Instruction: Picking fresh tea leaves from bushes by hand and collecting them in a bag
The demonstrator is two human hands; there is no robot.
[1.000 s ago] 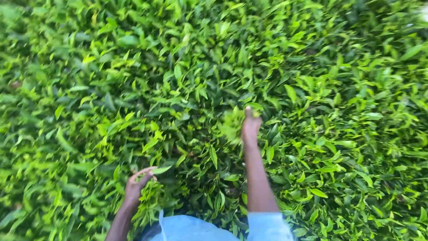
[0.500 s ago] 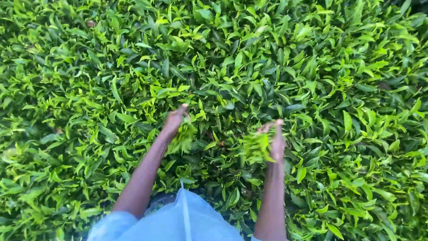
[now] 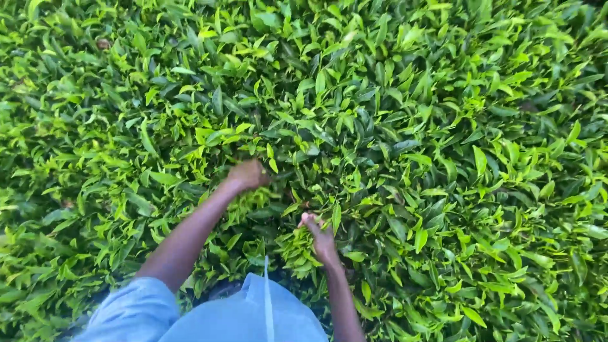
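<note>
A dense green tea bush (image 3: 392,126) fills the whole view. My left hand (image 3: 248,175) reaches forward into the leaves near the middle, its fingers closed on a bunch of light green leaves (image 3: 252,201) that hangs under it. Nearer to me, my right hand (image 3: 320,235) grips a clump of plucked leaves (image 3: 299,248) and pinches at a shoot. The two hands are about a hand's width apart. Leaves hide most of the fingers of both hands.
My light blue garment (image 3: 247,313) shows at the bottom middle, with a light blue sleeve (image 3: 136,311) on the left arm. Leaves and shoots spread to every edge of the view; no ground or path shows.
My left hand has moved forward and deeper into the bush. My right hand has come left and closer to me, still with leaves in it. The camera has shifted a little.
</note>
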